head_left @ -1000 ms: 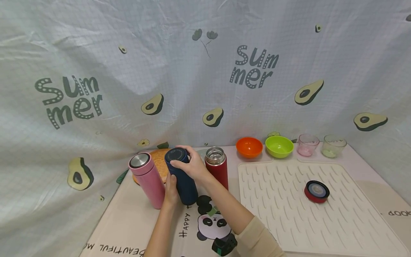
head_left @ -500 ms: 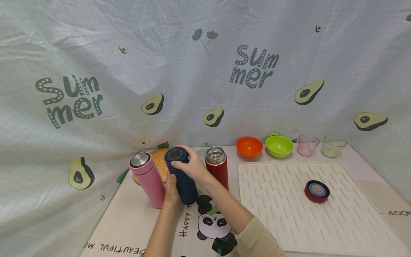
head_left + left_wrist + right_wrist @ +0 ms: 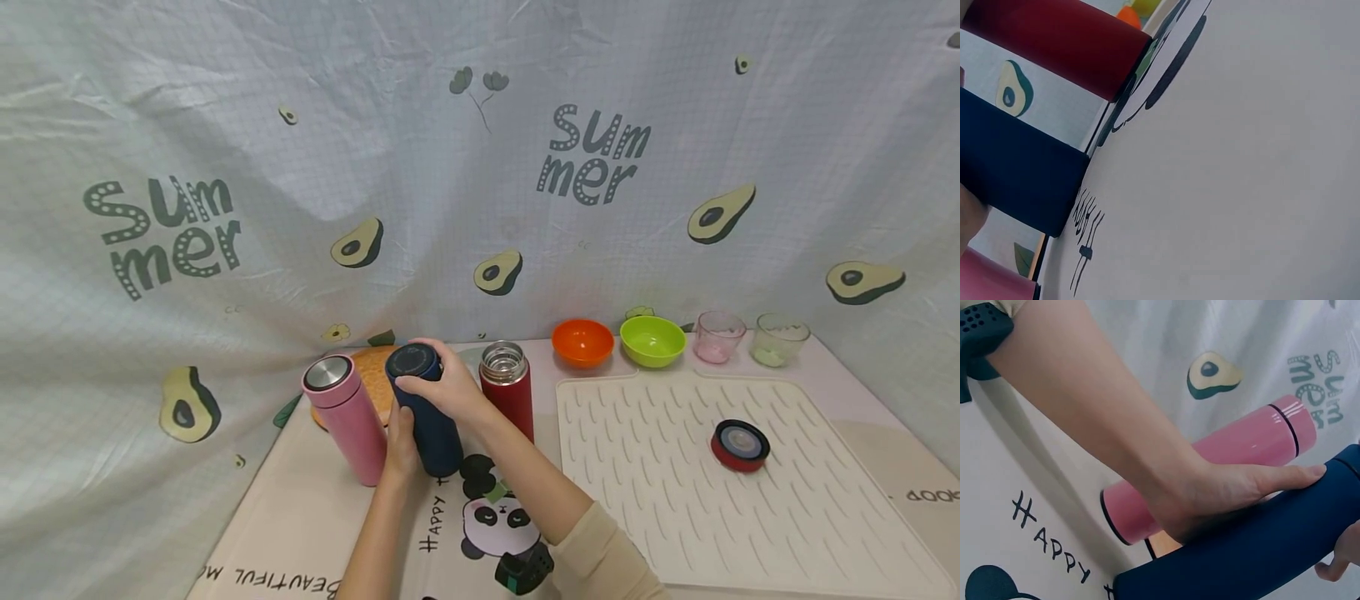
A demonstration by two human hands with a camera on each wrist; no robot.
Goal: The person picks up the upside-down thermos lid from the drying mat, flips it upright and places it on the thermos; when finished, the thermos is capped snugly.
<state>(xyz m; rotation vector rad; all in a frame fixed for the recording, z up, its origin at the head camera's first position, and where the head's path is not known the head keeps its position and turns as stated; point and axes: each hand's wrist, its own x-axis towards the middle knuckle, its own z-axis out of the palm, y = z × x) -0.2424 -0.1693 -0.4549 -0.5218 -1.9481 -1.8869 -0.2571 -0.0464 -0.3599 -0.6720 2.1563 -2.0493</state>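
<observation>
A dark blue thermos (image 3: 431, 433) with its lid (image 3: 412, 360) on stands on the table, between a pink thermos (image 3: 352, 425) and an open red thermos (image 3: 510, 400). My left hand (image 3: 402, 442) holds the blue body from its left side, thumb along it, as the right wrist view also shows. Around the lid at the top, my right hand (image 3: 452, 385) grips with the thumb in front and the fingers behind. The left wrist view shows the blue thermos's base (image 3: 1054, 200) at the tabletop. The pink thermos has its steel-topped lid on.
A red lid (image 3: 740, 450) lies underside up on a cream ribbed mat (image 3: 637, 500) at the right. Behind the mat stand an orange bowl (image 3: 582, 343), a green bowl (image 3: 652, 342), a pink glass (image 3: 718, 337) and a clear glass (image 3: 780, 340). A patterned curtain hangs behind.
Both hands keep their hold on the blue thermos. The right thumb has shifted very slightly left at the lid; the other things stay in place.
</observation>
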